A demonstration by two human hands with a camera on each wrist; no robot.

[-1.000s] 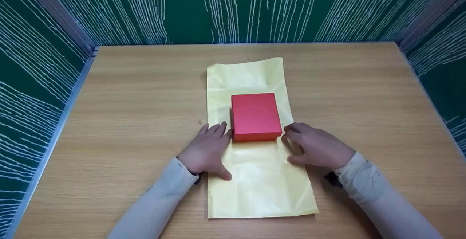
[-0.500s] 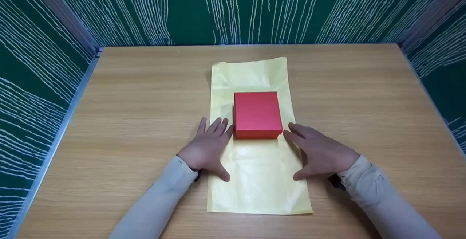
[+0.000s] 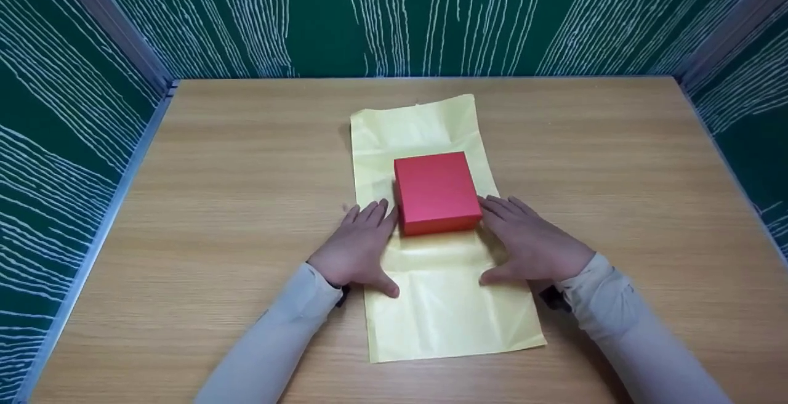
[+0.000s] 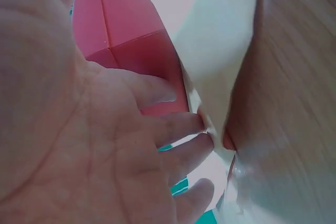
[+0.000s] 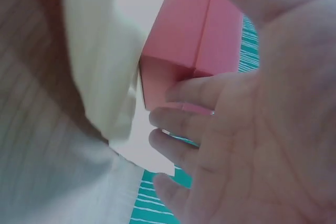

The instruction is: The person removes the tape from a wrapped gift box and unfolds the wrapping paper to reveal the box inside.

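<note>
A red box [image 3: 436, 191] with a square lid sits on a long sheet of pale yellow paper [image 3: 455, 305], turned slightly from square to the table. Beside its left face is my left hand [image 3: 360, 247], fingers spread and straight, index fingertip right at the box's side and thumb over the paper. On the other side my right hand [image 3: 535, 241] lies with extended fingers, their tips at the box's near right corner. Both wrist views show the palms facing the box, with the index finger [image 4: 152, 90] on the left and the index finger [image 5: 197, 92] on the right against its sides.
The wooden table [image 3: 234, 176] surrounds the paper. Green panels with white streaks [image 3: 326, 22] close off the back and both sides, with a bluish metal edge strip [image 3: 123, 188] along the left. The paper's far end curls up slightly.
My right hand first drew back with thumb and fingers spread, then came in against the box. The box and paper have turned slightly counterclockwise, the paper's near end swinging right.
</note>
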